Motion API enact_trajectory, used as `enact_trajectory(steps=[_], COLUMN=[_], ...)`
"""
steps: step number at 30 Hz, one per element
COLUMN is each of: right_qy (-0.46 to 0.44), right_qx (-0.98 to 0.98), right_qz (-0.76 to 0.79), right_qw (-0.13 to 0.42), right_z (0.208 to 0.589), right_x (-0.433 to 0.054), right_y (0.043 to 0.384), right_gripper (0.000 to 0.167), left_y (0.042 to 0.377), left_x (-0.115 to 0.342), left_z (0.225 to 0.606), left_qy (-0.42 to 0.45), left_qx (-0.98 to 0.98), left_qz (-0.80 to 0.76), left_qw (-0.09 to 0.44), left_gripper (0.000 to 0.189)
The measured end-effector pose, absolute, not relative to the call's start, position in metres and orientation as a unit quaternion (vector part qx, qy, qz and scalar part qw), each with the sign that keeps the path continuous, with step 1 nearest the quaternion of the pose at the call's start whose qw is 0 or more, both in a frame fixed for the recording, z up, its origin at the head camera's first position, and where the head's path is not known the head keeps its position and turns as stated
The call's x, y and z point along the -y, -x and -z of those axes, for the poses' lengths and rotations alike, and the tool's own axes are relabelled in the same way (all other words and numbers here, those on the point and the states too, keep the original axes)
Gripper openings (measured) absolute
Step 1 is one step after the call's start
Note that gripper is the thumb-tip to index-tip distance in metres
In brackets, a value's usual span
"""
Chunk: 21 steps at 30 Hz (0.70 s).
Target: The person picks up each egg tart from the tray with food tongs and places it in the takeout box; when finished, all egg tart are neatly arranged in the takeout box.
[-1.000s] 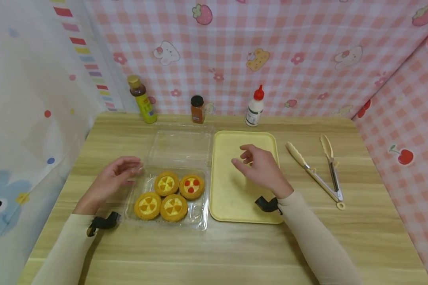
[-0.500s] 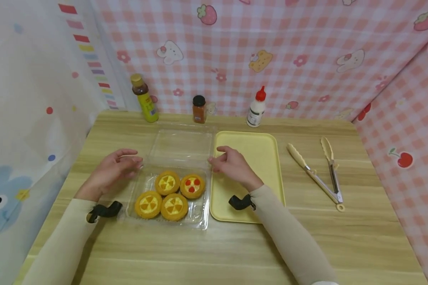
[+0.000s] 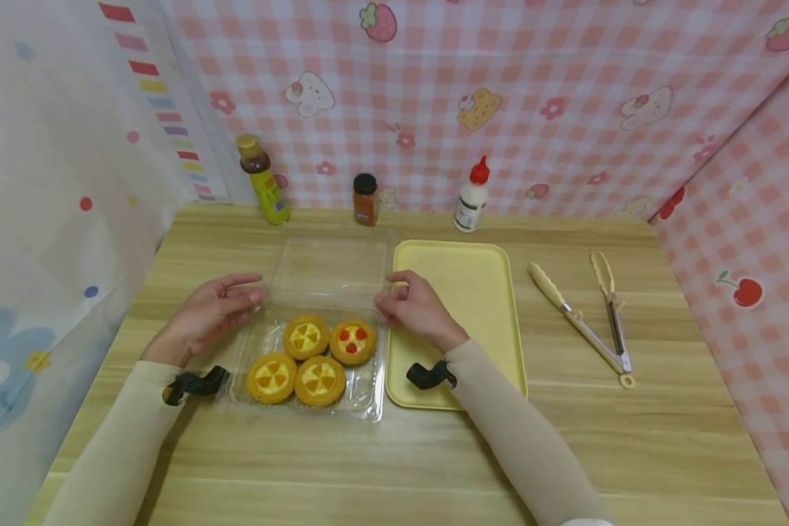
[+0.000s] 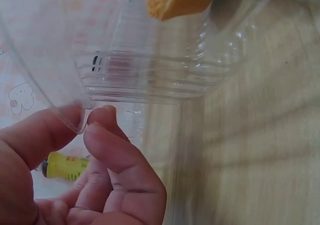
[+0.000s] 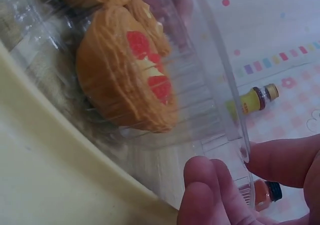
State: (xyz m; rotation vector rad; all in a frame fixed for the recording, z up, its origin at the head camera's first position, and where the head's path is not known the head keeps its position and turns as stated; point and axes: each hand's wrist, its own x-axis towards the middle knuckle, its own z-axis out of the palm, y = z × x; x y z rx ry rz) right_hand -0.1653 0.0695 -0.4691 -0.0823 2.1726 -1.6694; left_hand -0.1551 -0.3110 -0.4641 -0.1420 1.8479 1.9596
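Note:
A clear plastic clamshell box [image 3: 361, 405] stands with its lid [image 3: 335, 259] laid back toward the wall. Several egg tarts sit in its base: three with wedge-shaped toppings, such as the front left tart [image 3: 272, 378], and one tart with red dots [image 3: 352, 342]. At the box's back left corner, my left hand [image 3: 207, 314] pinches the clear rim [image 4: 75, 127] between thumb and fingers. My right hand [image 3: 421, 307] pinches the rim [image 5: 242, 145] at the back right corner, its forearm crossing the yellow tray [image 3: 480, 292].
Open tongs [image 3: 595, 329] lie right of the tray. Along the back edge of the table [image 3: 368, 467] stand a yellow-green bottle [image 3: 263, 179], a black-capped spice jar [image 3: 365, 201] and a white squeeze bottle [image 3: 471, 197] with a red tip.
My right hand has moved left from above the tray to the box's right edge. My left hand has shifted slightly toward the box's left corner. The tarts stay in place.

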Motion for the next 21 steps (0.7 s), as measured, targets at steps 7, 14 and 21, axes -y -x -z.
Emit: enact_trajectory(steps=[7, 14, 21], right_qy=[0.042, 0.066, 0.113], right_qx=[-0.761, -0.749, -0.761], right_qz=[0.619, 0.638, 0.625], right_qw=[0.187, 0.167, 0.136], right_z=[0.4675, 0.4651, 0.4636], right_x=[-0.0677, -0.0683, -0.0724], right_y=[0.1654, 0.1638, 0.1589], right_gripper=[0.049, 0.031, 0.017], left_y=[0.1546, 0.1557, 0.1563], left_x=[0.3093, 0.3074, 0.3073], left_z=[0.4656, 0.4688, 0.4706], left_qy=[0.029, 0.001, -0.011], left_qx=[-0.648, -0.639, -0.657], left_qz=[-0.735, -0.747, -0.735], left_qw=[0.197, 0.181, 0.167], left_gripper=[0.043, 0.028, 0.019])
